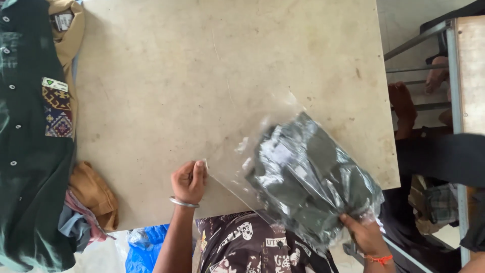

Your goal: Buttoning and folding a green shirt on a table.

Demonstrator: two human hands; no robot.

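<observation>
Head camera looks down on a beige table [202, 76]. Low in the frame's centre, the left hand [188, 181] pinches a corner of a clear plastic bag [262, 151] between closed fingertips. At lower right, the right hand [365, 234] grips the bag's far end, fingers closed around a folded dark green garment [310, 174] inside. A dark green shirt [25, 151] lies along the left edge.

A big pale table [202, 76] with small marks fills most of the view. Daylight falls on it. At the right stands another table with a grey metal frame [454, 76]. The floor [404, 20] there is light.
</observation>
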